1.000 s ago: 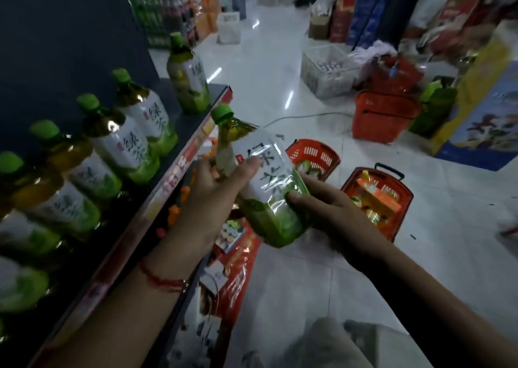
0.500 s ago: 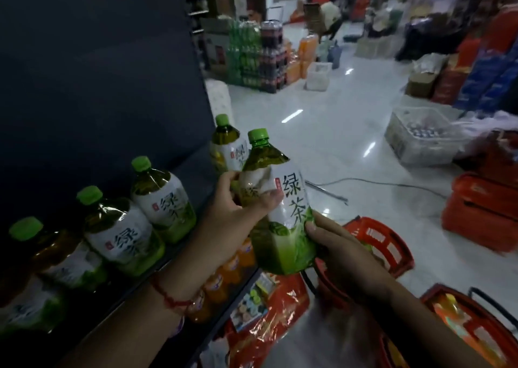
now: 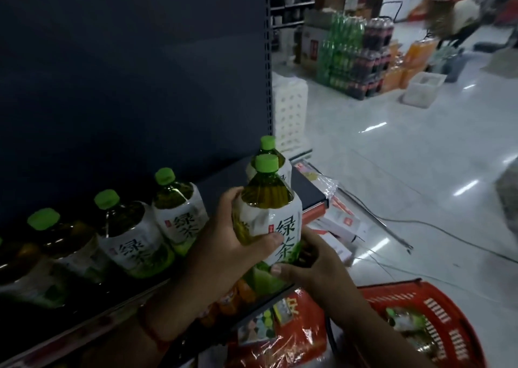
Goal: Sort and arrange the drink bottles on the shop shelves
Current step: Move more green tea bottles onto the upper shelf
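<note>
A person's left hand [image 3: 224,244] wraps round the upper label of a green tea bottle [image 3: 269,222], thumb across the front; the right hand [image 3: 311,266] grips its lower part from the right; the bottle stands upright at the front edge of a dark shelf [image 3: 305,188], whether resting on it cannot be told. Behind it stands another green-capped bottle [image 3: 267,146]; a row of matching bottles [image 3: 131,233] runs leftward along the shelf; a red basket [image 3: 437,311] sits on the floor at lower right.
</note>
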Demonstrator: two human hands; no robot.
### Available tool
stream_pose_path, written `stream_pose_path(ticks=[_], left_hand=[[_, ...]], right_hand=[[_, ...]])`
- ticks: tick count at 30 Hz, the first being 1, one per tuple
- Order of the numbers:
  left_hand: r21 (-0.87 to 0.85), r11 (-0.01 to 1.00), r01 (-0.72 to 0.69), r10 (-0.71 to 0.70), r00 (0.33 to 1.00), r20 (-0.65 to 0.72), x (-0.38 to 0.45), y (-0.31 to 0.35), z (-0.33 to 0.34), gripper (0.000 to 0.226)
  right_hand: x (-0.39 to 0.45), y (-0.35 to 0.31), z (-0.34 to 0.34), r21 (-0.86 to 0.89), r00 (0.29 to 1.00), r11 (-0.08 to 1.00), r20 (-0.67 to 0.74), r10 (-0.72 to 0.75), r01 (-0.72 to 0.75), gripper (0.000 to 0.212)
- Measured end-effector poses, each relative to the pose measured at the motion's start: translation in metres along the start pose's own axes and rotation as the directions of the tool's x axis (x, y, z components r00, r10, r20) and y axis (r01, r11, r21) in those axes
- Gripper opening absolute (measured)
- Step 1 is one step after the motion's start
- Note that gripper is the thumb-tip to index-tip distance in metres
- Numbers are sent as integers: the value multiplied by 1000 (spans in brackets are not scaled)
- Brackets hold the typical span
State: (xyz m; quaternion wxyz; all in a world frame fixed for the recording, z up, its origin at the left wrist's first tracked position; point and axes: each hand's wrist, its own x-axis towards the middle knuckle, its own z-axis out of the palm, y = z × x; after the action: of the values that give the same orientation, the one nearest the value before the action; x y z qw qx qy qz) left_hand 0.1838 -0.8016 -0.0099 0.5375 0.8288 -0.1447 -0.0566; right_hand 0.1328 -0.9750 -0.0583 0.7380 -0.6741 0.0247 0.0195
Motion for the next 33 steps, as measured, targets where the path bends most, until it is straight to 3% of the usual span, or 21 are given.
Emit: stream_pose_path(ticks=[5,8,11,14,19,24,29,33], left_hand=[[337,926,-169,157,986,63,37,24,22,95],[613,724,-317,329,939,97,72,39,48,102],[766,504,-398,471,871,143,109,46,73,99],[868,360,-343,445,881,163,144,53,89,96],[959,197,-204,281,949,144,179,48,104,94],[991,136,-6,175,984,-18,181,35,108,83],[992,80,95,158,982,-107,176,26,110,96],[985,152,79,220,969,-111,155,21,115,80]], right_hand=[[18,3,-34,-69,979,990,-155,-134,124,62],[35,6,-70,-102,952,979,-235,-196,176,68],[65,12,-107,-171,931,962,-261,-254,214,67],[107,19,-132,-199,933,951,-226,-279,236,63],[159,43,-146,-203,961,955,-130,-245,216,62],[185,55,-145,-281,969,930,1,-245,236,56],[197,56,-142,-367,958,886,61,-280,283,56],[193,52,-145,-391,961,877,116,-253,278,51]])
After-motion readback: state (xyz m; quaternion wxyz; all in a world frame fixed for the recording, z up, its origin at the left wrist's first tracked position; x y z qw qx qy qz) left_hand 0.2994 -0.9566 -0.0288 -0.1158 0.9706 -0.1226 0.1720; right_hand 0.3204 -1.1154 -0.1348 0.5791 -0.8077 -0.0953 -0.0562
